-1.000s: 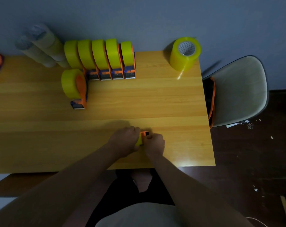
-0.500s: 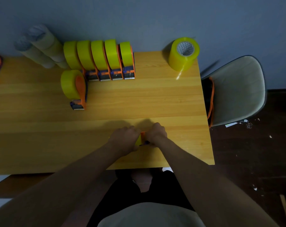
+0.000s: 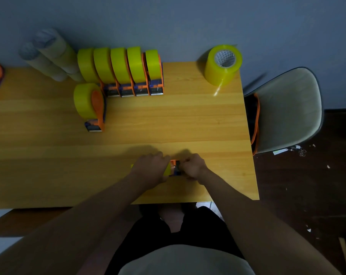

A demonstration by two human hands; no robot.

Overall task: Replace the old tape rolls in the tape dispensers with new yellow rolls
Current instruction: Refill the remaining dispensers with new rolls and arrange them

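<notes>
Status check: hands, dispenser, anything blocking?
Left hand grips the yellow roll on the dispenser at the table's near edge. Right hand curled at its blade end. Nothing in the way.

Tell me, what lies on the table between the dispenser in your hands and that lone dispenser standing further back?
Nothing: in the head view, only bare wooden table lies between the held dispenser and the lone dispenser.

Wooden counter (image 3: pixel 188 124) against a blue-grey wall (image 3: pixel 188 20). Pale chair (image 3: pixel 287 108), just beside the counter's right edge, with an orange strap (image 3: pixel 256 124) on its seat edge. Dark floor (image 3: pixel 307 195) strewn with white scraps (image 3: pixel 302 151).
</notes>
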